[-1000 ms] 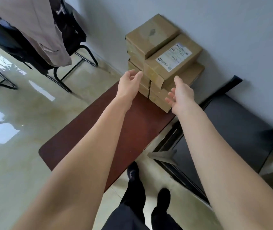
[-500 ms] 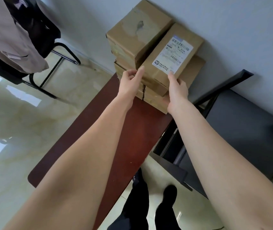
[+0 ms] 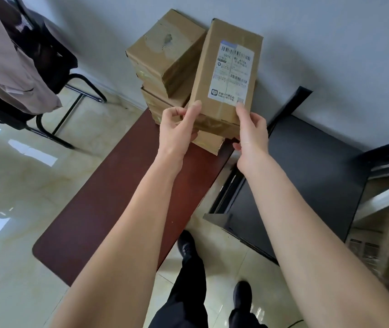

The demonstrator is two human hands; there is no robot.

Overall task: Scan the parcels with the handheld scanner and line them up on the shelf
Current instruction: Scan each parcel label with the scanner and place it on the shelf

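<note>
1. Nearest the viewer, short of the brown table point(image 3: 108, 209), both forearms reach toward the stack
2. At the table's far end, the left hand point(image 3: 177, 129) and right hand point(image 3: 251, 131) pinch the labelled parcel's point(image 3: 214, 74) near corners; half a second ago they only touched it, and now it tilts up off the stack point(image 3: 165, 62)
3. Judgement: pickup has begun; no scanner shows

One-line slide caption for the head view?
Both hands, left and right, grip the labelled parcel by its near end, beside a parcel stack on the table.
</note>
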